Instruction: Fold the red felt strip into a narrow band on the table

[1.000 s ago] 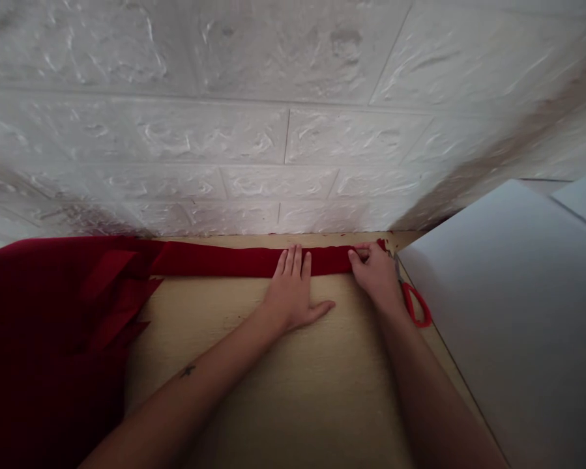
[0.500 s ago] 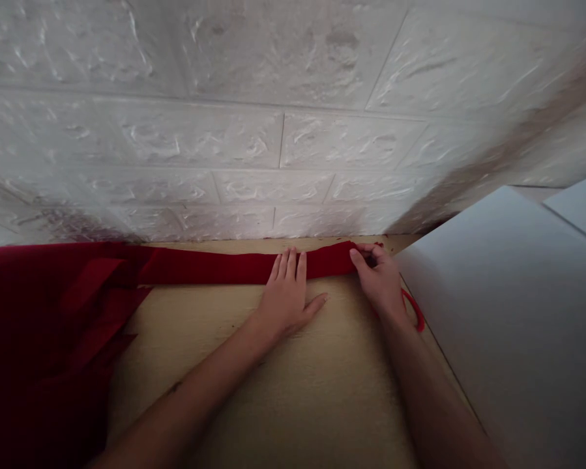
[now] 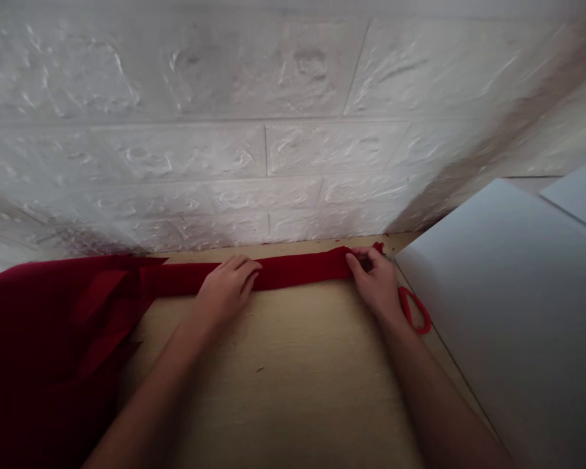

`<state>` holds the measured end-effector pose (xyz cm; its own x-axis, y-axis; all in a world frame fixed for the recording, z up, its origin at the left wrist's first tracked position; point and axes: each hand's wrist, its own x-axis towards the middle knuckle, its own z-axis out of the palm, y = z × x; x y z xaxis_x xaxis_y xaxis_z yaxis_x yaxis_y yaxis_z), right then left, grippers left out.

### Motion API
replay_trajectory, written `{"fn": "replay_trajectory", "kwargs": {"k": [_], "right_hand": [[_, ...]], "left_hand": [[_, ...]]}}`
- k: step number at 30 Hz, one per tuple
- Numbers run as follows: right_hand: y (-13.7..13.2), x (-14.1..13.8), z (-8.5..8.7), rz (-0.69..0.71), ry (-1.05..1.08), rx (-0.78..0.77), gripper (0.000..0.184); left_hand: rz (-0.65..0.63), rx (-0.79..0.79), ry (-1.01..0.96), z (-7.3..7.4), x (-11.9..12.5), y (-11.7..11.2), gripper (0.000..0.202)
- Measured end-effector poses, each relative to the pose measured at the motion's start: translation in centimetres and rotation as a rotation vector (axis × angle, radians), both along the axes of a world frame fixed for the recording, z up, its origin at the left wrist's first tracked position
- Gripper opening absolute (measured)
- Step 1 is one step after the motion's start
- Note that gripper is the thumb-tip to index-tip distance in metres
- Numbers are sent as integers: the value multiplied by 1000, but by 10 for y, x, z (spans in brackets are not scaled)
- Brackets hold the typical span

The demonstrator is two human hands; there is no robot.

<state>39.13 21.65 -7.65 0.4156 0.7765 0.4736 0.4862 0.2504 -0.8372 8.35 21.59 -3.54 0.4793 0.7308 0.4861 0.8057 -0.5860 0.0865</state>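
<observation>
A long strip of red fabric (image 3: 297,271) lies flat on the wooden tabletop, running along the foot of the wall. Across its left part rests my left hand (image 3: 227,286), its fingers bent together and the thumb close to them, closed on the cloth; the fingertips are partly hidden. At the strip's right end my right hand (image 3: 373,280) pinches the fabric between thumb and fingers. Beside my right wrist lies a red loop handle (image 3: 414,311), apparently of scissors, the rest of it covered by my hand.
A large heap of red fabric (image 3: 43,339) covers the left side of the tabletop (image 3: 283,397). Behind stands a white brick-patterned wall (image 3: 199,150). A pale grey box-like surface (image 3: 512,299) rises on the right. Small red scraps lie near the back right corner.
My left hand has slid left along the strip, and its fingers have gone from flat and spread to bent together. My right hand keeps its pinch. More of the red handle shows.
</observation>
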Motion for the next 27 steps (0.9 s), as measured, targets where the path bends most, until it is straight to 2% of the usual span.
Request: {"fn": "replay_trajectory", "kwargs": {"k": [6, 14, 17, 19, 22, 23, 24, 26, 27], "right_hand": [[2, 3, -4, -7, -45, 3, 36], [3, 3, -4, 1, -42, -5, 33], [3, 3, -4, -5, -41, 0, 34], [2, 2, -4, -3, -36, -1, 35], [2, 2, -4, -5, -28, -1, 34], [2, 1, -4, -7, -26, 1, 33], [2, 1, -4, -9, -24, 3, 32], [2, 1, -4, -8, -18, 5, 31], [2, 1, -3, -4, -15, 5, 30]], "left_hand": [[-3, -30, -83, -14, -15, 11, 30], [18, -44, 12, -8, -6, 23, 26], [54, -9, 8, 0, -2, 19, 25], [74, 39, -26, 10, 0, 1, 24], [56, 194, -106, 20, 2, -50, 21], [24, 219, -97, 20, 2, -70, 18], [-14, 172, -58, 17, 2, -88, 16], [-76, 19, 38, 5, 0, -118, 23], [-70, 0, 101, -2, -2, -127, 30]]}}
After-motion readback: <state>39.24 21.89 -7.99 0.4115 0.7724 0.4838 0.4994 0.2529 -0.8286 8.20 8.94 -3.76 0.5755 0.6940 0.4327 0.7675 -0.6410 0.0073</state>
